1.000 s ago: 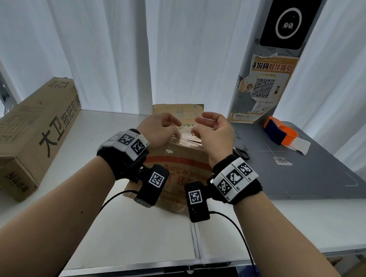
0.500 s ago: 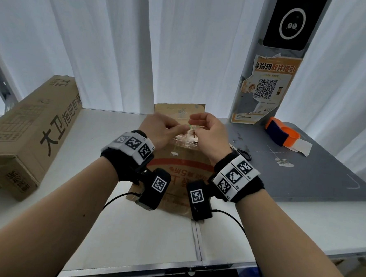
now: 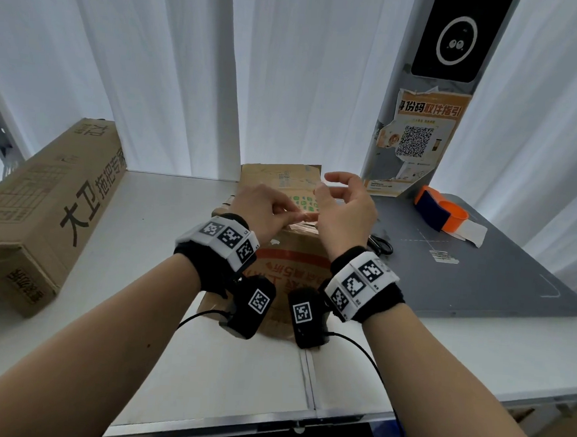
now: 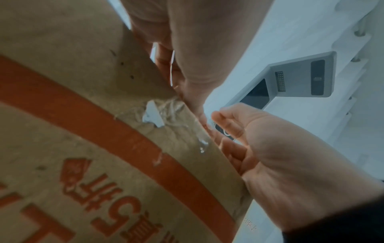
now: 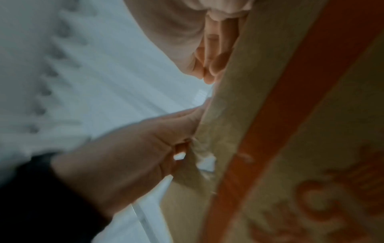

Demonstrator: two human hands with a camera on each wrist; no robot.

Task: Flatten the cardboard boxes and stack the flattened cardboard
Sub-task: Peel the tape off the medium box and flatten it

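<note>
tape (image 3: 300, 215) on top of the small box (image 3: 290, 269), standing mid-table before me, is what i'm peeling: my left hand (image 3: 264, 208) pinches a clear strip at the top seam while my right hand (image 3: 343, 211) hovers beside it, fingers loose and holding nothing that i can see. i'd pull low along the seam, bracing the box. long box (image 3: 44, 210) lies well left; scissors (image 3: 381, 246) just right, tape roll (image 3: 441, 210) beyond, none obstructing.

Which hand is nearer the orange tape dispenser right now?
Right. The right hand is above the box's top, on the tape dispenser's side; the left hand is beyond it, farther away.
</note>
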